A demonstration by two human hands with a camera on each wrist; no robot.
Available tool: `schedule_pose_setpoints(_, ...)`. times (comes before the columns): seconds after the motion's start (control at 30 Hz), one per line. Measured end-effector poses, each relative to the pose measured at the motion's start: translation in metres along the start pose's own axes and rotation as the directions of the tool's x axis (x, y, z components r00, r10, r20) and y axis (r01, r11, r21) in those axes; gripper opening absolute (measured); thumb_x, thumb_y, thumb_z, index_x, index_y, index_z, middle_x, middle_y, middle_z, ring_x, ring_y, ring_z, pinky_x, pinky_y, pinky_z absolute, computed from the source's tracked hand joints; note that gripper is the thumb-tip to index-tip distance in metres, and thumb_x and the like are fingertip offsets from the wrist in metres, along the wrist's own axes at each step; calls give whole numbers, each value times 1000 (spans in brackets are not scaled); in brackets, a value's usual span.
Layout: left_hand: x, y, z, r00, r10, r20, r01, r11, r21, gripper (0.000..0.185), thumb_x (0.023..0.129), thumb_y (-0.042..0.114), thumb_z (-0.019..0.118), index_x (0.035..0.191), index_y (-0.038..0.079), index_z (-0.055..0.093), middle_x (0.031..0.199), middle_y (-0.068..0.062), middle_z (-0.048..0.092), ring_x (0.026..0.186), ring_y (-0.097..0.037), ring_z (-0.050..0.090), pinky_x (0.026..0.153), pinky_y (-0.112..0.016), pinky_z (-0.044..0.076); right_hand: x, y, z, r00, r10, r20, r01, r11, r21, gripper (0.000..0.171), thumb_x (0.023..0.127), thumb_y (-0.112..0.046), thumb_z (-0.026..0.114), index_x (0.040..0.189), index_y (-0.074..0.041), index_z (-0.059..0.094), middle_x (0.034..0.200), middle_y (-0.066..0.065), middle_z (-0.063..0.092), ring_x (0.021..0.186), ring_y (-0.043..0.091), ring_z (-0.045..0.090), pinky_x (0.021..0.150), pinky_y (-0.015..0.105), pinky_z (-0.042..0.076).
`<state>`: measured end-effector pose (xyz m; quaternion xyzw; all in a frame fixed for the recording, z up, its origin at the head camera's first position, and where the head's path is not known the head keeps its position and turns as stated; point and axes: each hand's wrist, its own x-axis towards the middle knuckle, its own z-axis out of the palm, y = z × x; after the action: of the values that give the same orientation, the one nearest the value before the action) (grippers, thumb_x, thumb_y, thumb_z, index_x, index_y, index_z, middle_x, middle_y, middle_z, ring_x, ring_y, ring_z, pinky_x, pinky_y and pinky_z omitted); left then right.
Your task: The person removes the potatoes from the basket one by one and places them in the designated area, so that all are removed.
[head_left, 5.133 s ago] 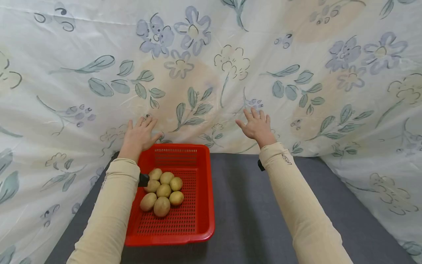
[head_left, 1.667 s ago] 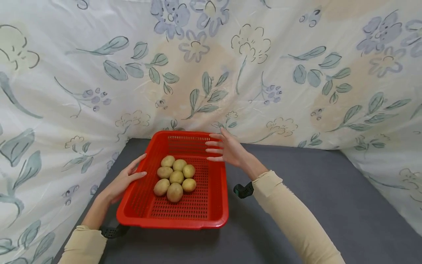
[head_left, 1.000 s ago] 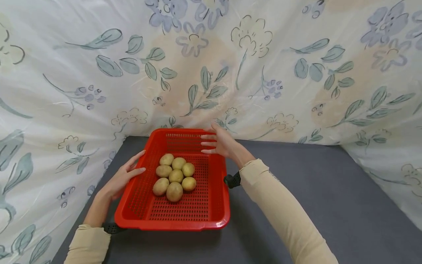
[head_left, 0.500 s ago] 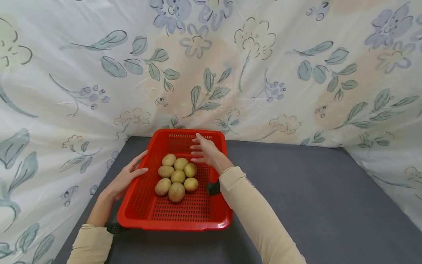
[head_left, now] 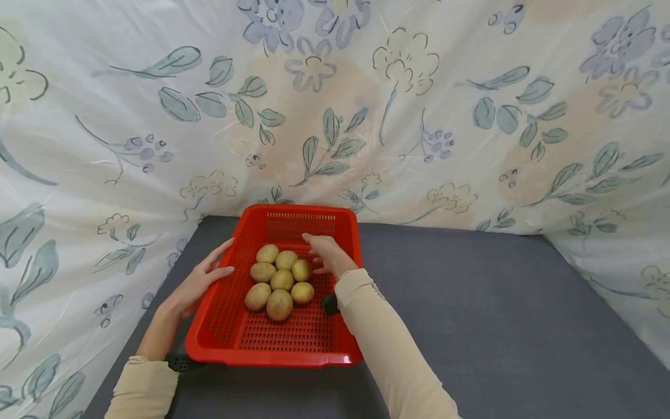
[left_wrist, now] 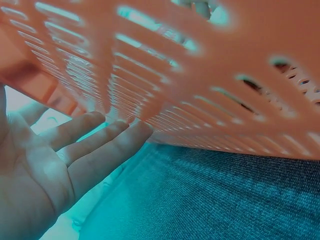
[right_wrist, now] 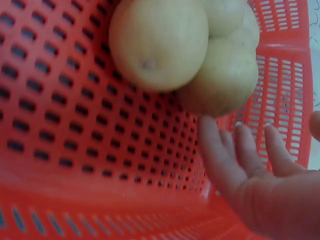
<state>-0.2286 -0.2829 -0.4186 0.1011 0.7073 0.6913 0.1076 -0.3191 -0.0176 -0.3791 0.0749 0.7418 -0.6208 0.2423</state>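
Red basket (head_left: 293, 343) sits at the table's (head_left: 471, 326) left rear, against the floral sheet (head_left: 419, 105); we count seven potatoes (head_left: 281, 280) heaped in it. Our left hand (head_left: 201, 280) lies straight-fingered, holding nothing, its fingertips (left_wrist: 125, 132) touching the basket's left outer wall. Our right hand (head_left: 327, 254) hovers inside over the potatoes, fingers (right_wrist: 220, 160) relaxed and spread, gripping none.

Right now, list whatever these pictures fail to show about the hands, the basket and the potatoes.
- Right hand: whether its fingertips touch a potato; head view too small, right wrist view shows a gap only at the nearest one.
- Potatoes: right wrist view crops all but three.
- Red basket: left wrist view blurs its wall; whether left hand grips it is unclear.
- Basket's underside: hidden everywhere.
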Motion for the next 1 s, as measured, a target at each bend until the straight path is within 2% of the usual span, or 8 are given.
schedule_pose_setpoints(0.1, -1, 2, 1, 1000, 3, 9, -3, 1000, -3, 67, 101, 18, 48, 155, 21, 7, 137, -30, 34, 101, -32, 62, 74, -47, 53, -1, 3, 5, 999, 29, -28, -30, 999, -32, 55, 97, -36, 54, 141, -5, 42, 134, 21, 47, 120, 38, 45, 92, 52, 43)
schedule_pose_setpoints(0.23, -2, 3, 3, 1000, 2, 15, -2, 1000, -17, 68, 101, 18, 47, 155, 22, 6, 137, -29, 33, 101, -33, 62, 74, -47, 53, -3, 6, 12, 997, 61, -47, -64, 996, -66, 49, 95, -33, 58, 134, -3, 50, 127, 18, 51, 112, 36, 52, 87, 51, 47)
schedule_pose_setpoints(0.5, -2, 1, 1, 1000, 5, 18, -5, 1000, -23, 67, 101, 18, 47, 155, 22, 6, 138, -31, 31, 102, -34, 61, 75, -48, 52, -1, 11, 19, 994, 59, -92, -71, 990, -124, 34, 88, -19, 68, 114, 3, 62, 111, 15, 56, 105, 32, 56, 81, 47, 51)
schedule_pose_setpoints(0.83, -1, 0, 0, 1000, 6, 20, -6, 1000, -24, 67, 102, 19, 47, 155, 23, 6, 138, -30, 30, 103, -34, 61, 75, -48, 52, 5, 16, 23, 991, 82, -106, -104, 971, -217, 44, 86, -20, 72, 119, 4, 57, 111, 15, 57, 103, 33, 59, 81, 41, 51)
schedule_pose_setpoints(1.0, -1, 0, 1, 1000, 15, 22, -14, 1000, -27, 67, 102, 18, 46, 155, 22, 6, 136, -31, 32, 102, -33, 61, 75, -46, 53, 6, 16, 24, 991, 84, -105, -105, 971, -215, 44, 85, -18, 73, 119, 4, 56, 111, 16, 57, 103, 34, 58, 82, 41, 51)
